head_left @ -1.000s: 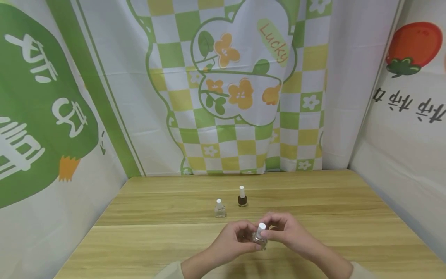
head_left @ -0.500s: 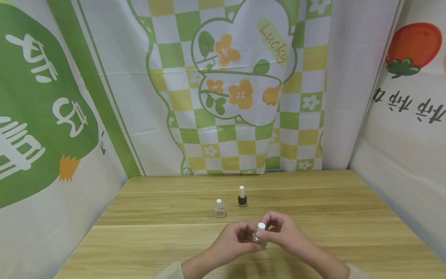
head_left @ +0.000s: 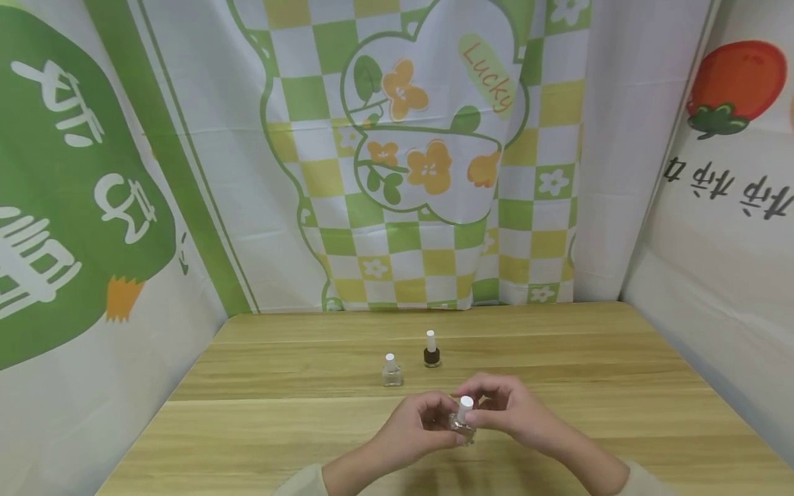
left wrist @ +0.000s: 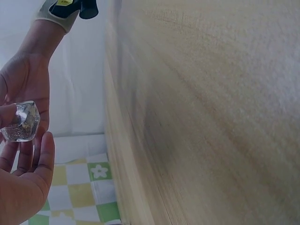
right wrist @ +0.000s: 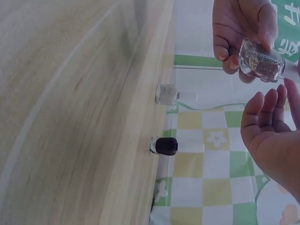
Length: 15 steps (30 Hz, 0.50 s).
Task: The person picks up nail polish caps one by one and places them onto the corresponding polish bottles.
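Note:
A clear nail polish bottle [head_left: 462, 428] with glitter inside and a white cap [head_left: 466, 408] is held upright above the table between both hands. My left hand [head_left: 412, 427] grips the glass body, its thumb on the near side. My right hand [head_left: 511, 410] pinches the cap, thumb in front and index finger reaching behind. In the right wrist view the cap [right wrist: 291, 69] meets the neck of the glittery bottle [right wrist: 260, 61]. The left wrist view shows the faceted base of the bottle [left wrist: 27, 124], partly covered by a thumb.
Two more nail polish bottles stand on the wooden table [head_left: 260, 427] beyond the hands: a clear one [head_left: 391, 376] with a white cap, and a dark one [head_left: 431, 357] with a taller white cap. Printed curtains [head_left: 298, 207] enclose the back and sides.
The right thumb first slid left across the cap, then moved back right, while the right index finger now reaches further left behind the cap. The left hand and bottle stay in place.

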Available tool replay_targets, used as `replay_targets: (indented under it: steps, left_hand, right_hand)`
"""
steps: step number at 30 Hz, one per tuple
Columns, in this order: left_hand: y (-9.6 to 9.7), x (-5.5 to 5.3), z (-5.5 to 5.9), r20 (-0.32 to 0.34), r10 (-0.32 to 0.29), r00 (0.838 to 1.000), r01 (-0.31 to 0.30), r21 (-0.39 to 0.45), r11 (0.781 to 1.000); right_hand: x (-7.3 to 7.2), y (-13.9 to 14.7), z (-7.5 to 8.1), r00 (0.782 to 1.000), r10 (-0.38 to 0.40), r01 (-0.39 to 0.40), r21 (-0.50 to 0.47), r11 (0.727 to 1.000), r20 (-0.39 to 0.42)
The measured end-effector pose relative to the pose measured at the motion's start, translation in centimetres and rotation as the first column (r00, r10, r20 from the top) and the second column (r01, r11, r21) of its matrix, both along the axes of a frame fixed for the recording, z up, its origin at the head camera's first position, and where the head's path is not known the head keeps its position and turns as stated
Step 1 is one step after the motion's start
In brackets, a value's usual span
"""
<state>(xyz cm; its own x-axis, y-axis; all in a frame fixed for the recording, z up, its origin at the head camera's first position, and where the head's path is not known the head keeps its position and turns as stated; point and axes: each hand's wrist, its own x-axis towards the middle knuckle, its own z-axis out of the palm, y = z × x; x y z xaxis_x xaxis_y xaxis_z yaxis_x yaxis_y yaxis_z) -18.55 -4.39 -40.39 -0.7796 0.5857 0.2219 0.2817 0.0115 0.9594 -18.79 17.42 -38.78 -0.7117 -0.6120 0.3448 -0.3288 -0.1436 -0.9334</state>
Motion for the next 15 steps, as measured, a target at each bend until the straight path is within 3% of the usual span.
replay_targets:
  steps: [6,15]
  left_hand:
    - [0.03,-0.06,-0.06,-0.003,-0.007,1.0,0.007,0.002,1.0]
    - [0.1,-0.03,-0.03,0.01,0.0,1.0,0.0,0.003,1.0]
  right_hand:
    - [-0.24,-0.21,-0.09,0.998,0.043,-0.044,-0.028,0.999,-0.035]
    - [0.17,-0.63,-0.15,0.997,-0.081,0.081,0.025,0.996,0.015]
